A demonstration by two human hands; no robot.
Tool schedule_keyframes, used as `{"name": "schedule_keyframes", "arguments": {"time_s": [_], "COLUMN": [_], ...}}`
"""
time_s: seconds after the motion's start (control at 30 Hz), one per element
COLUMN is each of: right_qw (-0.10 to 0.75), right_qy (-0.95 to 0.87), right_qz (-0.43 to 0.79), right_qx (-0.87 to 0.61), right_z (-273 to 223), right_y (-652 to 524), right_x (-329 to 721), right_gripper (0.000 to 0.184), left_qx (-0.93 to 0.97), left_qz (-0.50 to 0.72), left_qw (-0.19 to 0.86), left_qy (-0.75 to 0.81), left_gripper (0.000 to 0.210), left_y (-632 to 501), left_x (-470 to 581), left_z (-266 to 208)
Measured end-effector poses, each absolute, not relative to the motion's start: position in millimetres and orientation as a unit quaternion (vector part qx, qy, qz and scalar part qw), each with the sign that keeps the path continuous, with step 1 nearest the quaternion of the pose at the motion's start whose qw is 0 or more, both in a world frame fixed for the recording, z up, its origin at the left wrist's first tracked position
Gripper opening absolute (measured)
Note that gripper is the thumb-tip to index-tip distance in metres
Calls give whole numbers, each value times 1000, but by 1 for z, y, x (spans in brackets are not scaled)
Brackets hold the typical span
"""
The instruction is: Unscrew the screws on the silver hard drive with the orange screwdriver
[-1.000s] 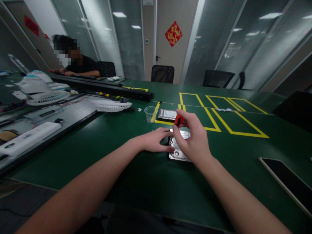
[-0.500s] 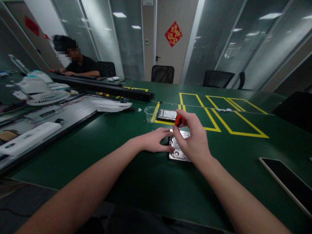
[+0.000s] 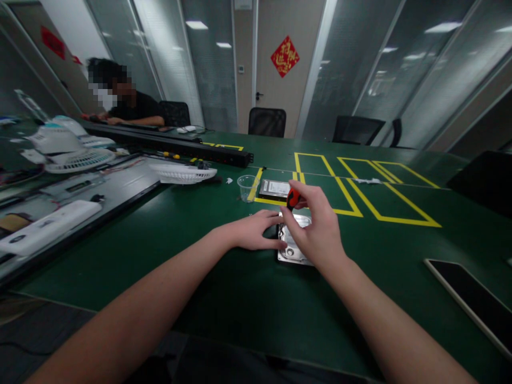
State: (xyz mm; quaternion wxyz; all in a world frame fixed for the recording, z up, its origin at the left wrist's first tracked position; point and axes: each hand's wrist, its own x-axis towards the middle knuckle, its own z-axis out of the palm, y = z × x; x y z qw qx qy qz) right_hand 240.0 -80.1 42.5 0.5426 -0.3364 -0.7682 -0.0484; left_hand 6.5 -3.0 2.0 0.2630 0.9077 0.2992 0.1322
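Observation:
A silver hard drive point(image 3: 295, 250) lies on the green table in front of me. My left hand point(image 3: 259, 229) holds its left side, with the thumb and fingertips spread along that edge. Over the drive's far part, my right hand point(image 3: 316, 218) is closed on a screwdriver point(image 3: 293, 198) with a red and black handle. The handle stands roughly upright between thumb and fingers, while its tip is hidden behind the hand. My right hand also covers the right part of the drive. Just beyond sits a second hard drive point(image 3: 275, 188) with a white label, lying flat.
A clear plastic cup point(image 3: 246, 189) stands left of the second drive. Yellow tape point(image 3: 352, 205) marks boxes on the table. At right lies a phone point(image 3: 468, 298). White fan parts point(image 3: 182, 173), a power strip point(image 3: 52, 226) and a long black bar point(image 3: 172, 144) are at left, near a seated person point(image 3: 136, 106).
The screwdriver handle leans slightly differently, and my right thumb and fingers have shifted a little to the left on it. My left hand and the drive have stayed in place.

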Motion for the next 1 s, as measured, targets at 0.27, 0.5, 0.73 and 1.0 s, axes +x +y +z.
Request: {"name": "schedule_keyframes", "arguments": {"time_s": [0.27, 0.5, 0.73, 1.0], "right_qw": [547, 539, 532, 542], "right_qy": [-765, -761, -766, -764], "right_qz": [-51, -17, -27, -51], "right_qx": [-338, -360, -360, -345], "right_z": [42, 39, 42, 43], "right_y": [-79, -80, -81, -80], "right_x": [240, 241, 241, 240], "right_gripper": [57, 70, 60, 58], "left_qx": [909, 908, 910, 907], "left_qz": [128, 133, 133, 134], "left_qw": [260, 263, 263, 265], "left_qy": [301, 299, 292, 300], "left_gripper": [99, 103, 101, 97], "left_y": [-4, -1, -4, -4], "left_x": [6, 4, 6, 6], "left_z": [3, -1, 3, 3]}}
